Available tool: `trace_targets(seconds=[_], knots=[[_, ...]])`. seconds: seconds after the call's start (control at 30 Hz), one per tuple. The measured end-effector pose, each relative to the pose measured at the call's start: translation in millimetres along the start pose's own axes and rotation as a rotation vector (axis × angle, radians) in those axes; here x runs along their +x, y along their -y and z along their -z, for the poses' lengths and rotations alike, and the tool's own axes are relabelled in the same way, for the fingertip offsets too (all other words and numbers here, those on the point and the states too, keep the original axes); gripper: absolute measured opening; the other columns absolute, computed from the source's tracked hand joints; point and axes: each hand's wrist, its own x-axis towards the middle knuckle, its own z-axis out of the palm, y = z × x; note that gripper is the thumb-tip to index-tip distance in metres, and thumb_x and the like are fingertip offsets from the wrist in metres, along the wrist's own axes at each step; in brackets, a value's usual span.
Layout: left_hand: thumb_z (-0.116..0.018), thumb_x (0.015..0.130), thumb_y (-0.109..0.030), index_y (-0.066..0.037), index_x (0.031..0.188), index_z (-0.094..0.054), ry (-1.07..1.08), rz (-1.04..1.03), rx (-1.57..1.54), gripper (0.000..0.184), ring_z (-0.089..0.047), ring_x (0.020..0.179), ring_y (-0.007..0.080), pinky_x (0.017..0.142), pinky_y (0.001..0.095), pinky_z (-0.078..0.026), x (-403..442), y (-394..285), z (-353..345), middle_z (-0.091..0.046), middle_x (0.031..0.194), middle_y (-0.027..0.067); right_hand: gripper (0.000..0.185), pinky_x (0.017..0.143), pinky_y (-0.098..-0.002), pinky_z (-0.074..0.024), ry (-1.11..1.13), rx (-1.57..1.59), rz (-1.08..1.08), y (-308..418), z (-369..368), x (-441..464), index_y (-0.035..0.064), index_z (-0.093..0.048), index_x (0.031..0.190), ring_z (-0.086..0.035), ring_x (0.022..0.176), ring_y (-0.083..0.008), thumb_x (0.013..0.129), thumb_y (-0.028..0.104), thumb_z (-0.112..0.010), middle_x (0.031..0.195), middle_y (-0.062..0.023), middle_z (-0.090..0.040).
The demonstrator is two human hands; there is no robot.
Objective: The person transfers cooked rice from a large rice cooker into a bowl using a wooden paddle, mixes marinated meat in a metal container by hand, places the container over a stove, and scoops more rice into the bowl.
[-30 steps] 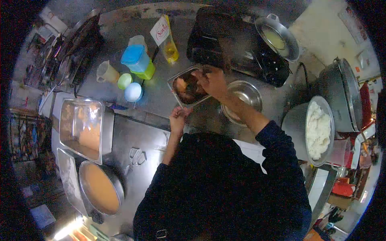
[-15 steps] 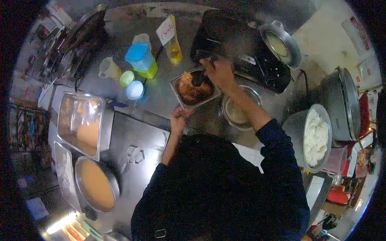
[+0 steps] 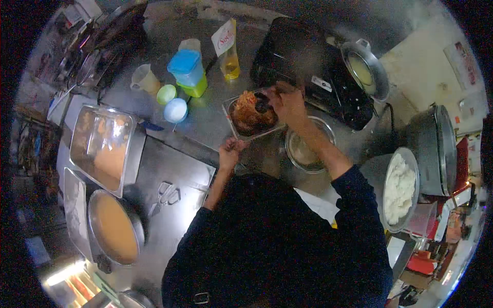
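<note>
My left hand (image 3: 232, 150) is closed on the near rim of a rectangular metal pan (image 3: 229, 122). Inside it lies a reddish-brown, shredded-looking food mixture (image 3: 247, 114), piled higher toward the far side. My right hand (image 3: 288, 104) grips a dark spoon (image 3: 262, 102), whose round head rests in the mixture at the pan's right side. Much of the spoon's handle is hidden by my fingers. Just right of the pan, partly under my right forearm, sits a round metal bowl (image 3: 303, 149).
Beyond the pan stand an oil pouch (image 3: 230, 64), blue and green tubs (image 3: 185, 64) and small cups (image 3: 175, 110). A black appliance (image 3: 292, 56) is at the far right. Scissors (image 3: 167, 194), a deep steel pan (image 3: 128, 154) and a bowl of orange liquid (image 3: 117, 231) lie left; white rice (image 3: 400, 190) right.
The spoon and my right hand have shifted slightly, and the mixture now looks more heaped at the far side. My left hand stays on the rim. The whole view has tilted a little.
</note>
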Motion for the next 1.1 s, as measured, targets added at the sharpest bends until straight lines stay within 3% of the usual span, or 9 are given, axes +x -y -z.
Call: trace_targets(seconds=[0.3, 0.4, 0.5, 0.6, 0.7, 0.8, 0.93, 1.03, 1.1], knots=[[-0.055, 0.082, -0.007, -0.001, 0.073, -0.052, 0.102, 0.116, -0.178, 0.011, -0.055, 0.07, 0.0124, 0.069, 0.0277, -0.046, 6, 17, 4, -0.058, 0.073, 0.0052, 0.018, 0.068, -0.0384, -0.0474, -0.033, 0.069, -0.024, -18, -27, -43, 0.0023, -0.061, 0.085, -0.057, 0.078, -0.0332, 0.081, 0.018, -0.051, 0.086, -0.0173, -0.059], [-0.055, 0.081, -0.005, -0.003, 0.072, -0.053, 0.073, 0.041, -0.308, 0.01, -0.055, 0.069, 0.0106, 0.066, 0.026, -0.045, 5, 18, 0, -0.058, 0.072, 0.0038, 0.02, 0.066, -0.0338, -0.0487, 0.005, 0.155, 0.03, -27, -30, -55, 0.0002, -0.06, 0.085, -0.06, 0.079, -0.0271, 0.082, 0.018, -0.052, 0.086, -0.0172, -0.059], [-0.056, 0.08, -0.004, -0.004, 0.073, -0.052, 0.084, 0.02, -0.116, 0.008, -0.056, 0.068, 0.0104, 0.065, 0.0256, -0.046, 4, 15, 4, -0.058, 0.071, 0.0025, 0.014, 0.065, -0.0374, -0.0488, -0.044, 0.396, -0.234, -16, -7, -56, 0.0064, -0.063, 0.085, -0.059, 0.07, -0.0292, 0.077, 0.016, -0.056, 0.085, -0.0131, -0.061], [-0.057, 0.08, -0.004, -0.004, 0.073, -0.049, 0.072, 0.162, -0.189, 0.01, -0.055, 0.067, 0.0099, 0.064, 0.0254, -0.046, 7, 22, 4, -0.057, 0.07, 0.0012, 0.013, 0.062, -0.0374, -0.0487, -0.186, 0.171, -0.322, -20, 8, -46, 0.005, -0.064, 0.081, -0.059, 0.067, -0.0283, 0.077, 0.017, -0.058, 0.081, -0.0123, -0.061], [-0.056, 0.08, -0.004, -0.004, 0.072, -0.048, 0.095, 0.006, -0.192, 0.012, -0.054, 0.065, 0.0094, 0.063, 0.0242, -0.045, 8, 16, 4, -0.057, 0.068, 0.0007, 0.016, 0.06, -0.0376, -0.048, -0.313, 0.366, -0.401, -35, -16, -45, 0.0037, -0.064, 0.079, -0.059, 0.065, -0.0282, 0.077, 0.019, -0.06, 0.081, -0.012, -0.062], [-0.055, 0.081, -0.003, -0.004, 0.071, -0.048, 0.093, 0.032, -0.239, 0.011, -0.054, 0.063, 0.0091, 0.063, 0.0238, -0.045, 3, 0, 2, -0.056, 0.069, 0.0006, 0.02, 0.059, -0.0372, -0.0477, -0.348, 0.234, -0.231, -38, -22, -42, 0.0045, -0.064, 0.079, -0.059, 0.065, -0.0282, 0.076, 0.024, -0.06, 0.079, -0.012, -0.062], [-0.052, 0.08, -0.001, -0.004, 0.072, -0.048, 0.112, -0.021, -0.176, 0.01, -0.054, 0.064, 0.0106, 0.063, 0.0237, -0.046, 0, -8, 0, -0.055, 0.071, 0.001, 0.015, 0.048, -0.0262, -0.0498, 0.004, 0.028, -0.3, -48, -33, -47, -0.0038, -0.055, 0.081, -0.063, 0.059, -0.0169, 0.084, 0.011, -0.052, 0.074, -0.0129, -0.062], [-0.051, 0.08, 0.001, -0.005, 0.074, -0.047, 0.106, 0.016, -0.225, 0.009, -0.055, 0.066, 0.0118, 0.064, 0.0244, -0.046, 2, -4, 1, -0.054, 0.072, 0.0016, 0.021, 0.05, -0.0314, -0.0471, -0.147, 0.03, -0.133, -48, -59, -56, -0.0005, -0.059, 0.078, -0.06, 0.056, -0.0215, 0.082, 0.02, -0.053, 0.07, -0.0121, -0.061], [-0.05, 0.079, 0.002, -0.004, 0.074, -0.047, 0.067, 0.094, -0.064, 0.009, -0.056, 0.068, 0.0128, 0.065, 0.0255, -0.046, 0, -5, 2, -0.055, 0.072, 0.0026, 0.027, 0.051, -0.0367, -0.0445, -0.212, 0.288, -0.3, -47, -73, -56, 0.0031, -0.062, 0.075, -0.057, 0.054, -0.0257, 0.081, 0.028, -0.053, 0.065, -0.0118, -0.06]])
